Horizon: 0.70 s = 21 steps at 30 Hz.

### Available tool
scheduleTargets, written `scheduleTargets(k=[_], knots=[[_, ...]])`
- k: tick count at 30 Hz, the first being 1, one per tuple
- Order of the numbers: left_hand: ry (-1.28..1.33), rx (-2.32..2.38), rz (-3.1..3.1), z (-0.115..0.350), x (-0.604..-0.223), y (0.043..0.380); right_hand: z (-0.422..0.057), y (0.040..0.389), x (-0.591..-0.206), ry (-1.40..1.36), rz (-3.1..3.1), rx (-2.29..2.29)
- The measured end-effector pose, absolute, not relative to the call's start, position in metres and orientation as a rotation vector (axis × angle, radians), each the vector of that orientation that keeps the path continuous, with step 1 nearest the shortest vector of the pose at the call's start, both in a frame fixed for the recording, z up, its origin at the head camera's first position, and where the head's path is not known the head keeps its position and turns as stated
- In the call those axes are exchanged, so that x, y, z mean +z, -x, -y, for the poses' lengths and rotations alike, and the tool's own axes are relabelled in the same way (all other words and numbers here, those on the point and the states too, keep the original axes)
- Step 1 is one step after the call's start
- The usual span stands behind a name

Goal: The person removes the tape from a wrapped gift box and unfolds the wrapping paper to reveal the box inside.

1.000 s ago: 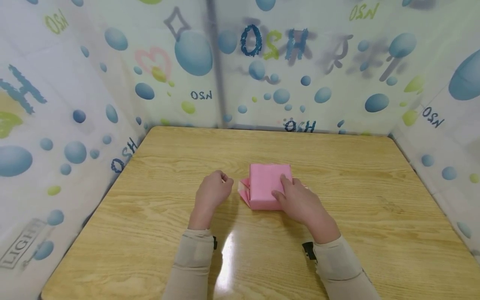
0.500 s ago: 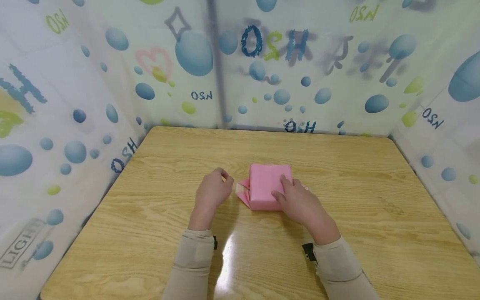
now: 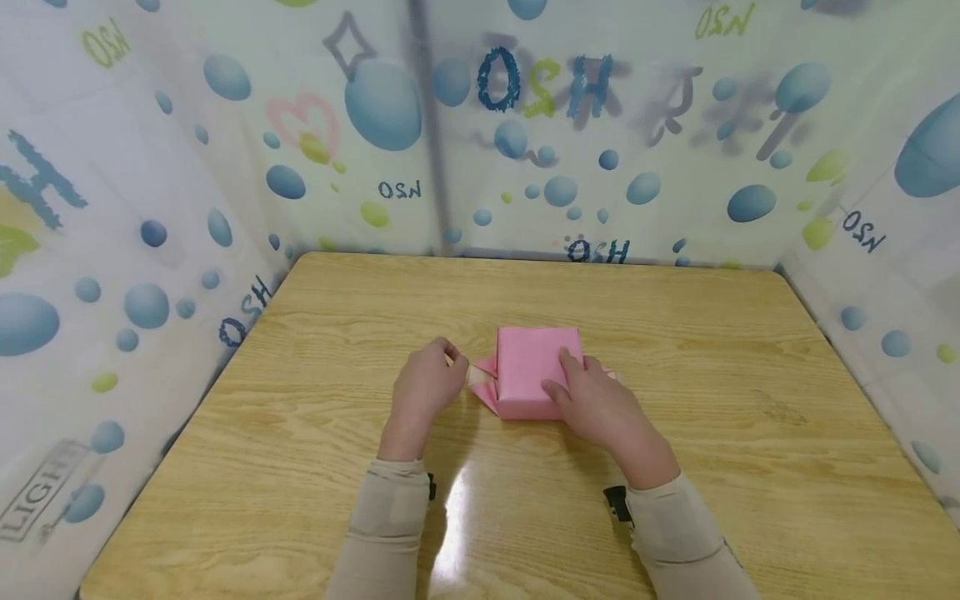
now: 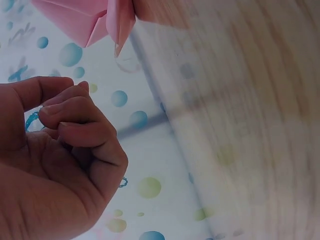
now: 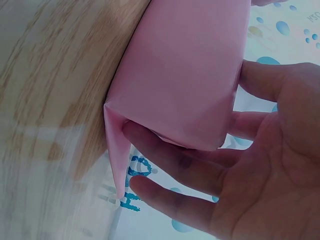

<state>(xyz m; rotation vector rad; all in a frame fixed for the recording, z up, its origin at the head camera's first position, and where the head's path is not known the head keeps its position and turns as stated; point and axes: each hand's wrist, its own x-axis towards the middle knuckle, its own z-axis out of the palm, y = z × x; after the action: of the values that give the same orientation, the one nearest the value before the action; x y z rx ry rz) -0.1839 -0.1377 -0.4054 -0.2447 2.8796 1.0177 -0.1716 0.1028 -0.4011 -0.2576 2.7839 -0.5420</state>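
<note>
A square box wrapped in pink paper (image 3: 536, 367) lies on the wooden table, with a folded paper flap (image 3: 483, 387) sticking out at its left end. My right hand (image 3: 600, 404) grips the box's right part, thumb on top and fingers at the end face. In the right wrist view, another pink flap (image 5: 117, 155) juts out beside those fingers. Just left of the box is my left hand (image 3: 429, 383), with curled fingers and thumb and index tips close together. Nothing shows between them. In the left wrist view, the left-end paper (image 4: 120, 25) appears apart from the fingertips.
The wooden table (image 3: 300, 350) has a bright reflection between the forearms. White sheets (image 3: 645, 108) printed with blue and green spots and letters stand behind it and at both sides.
The left flap has spread slightly outward toward my left hand. My left hand has hardly shifted, and my right hand keeps the same grip on the box.
</note>
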Motion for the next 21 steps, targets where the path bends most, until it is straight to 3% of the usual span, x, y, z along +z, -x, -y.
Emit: scheduleTargets(k=[21], knots=[[0.174,0.879,-2.818,0.1357,-0.4142,0.1830,-0.1018,0.1705,-0.4038,0.248,-2.791,-0.552]])
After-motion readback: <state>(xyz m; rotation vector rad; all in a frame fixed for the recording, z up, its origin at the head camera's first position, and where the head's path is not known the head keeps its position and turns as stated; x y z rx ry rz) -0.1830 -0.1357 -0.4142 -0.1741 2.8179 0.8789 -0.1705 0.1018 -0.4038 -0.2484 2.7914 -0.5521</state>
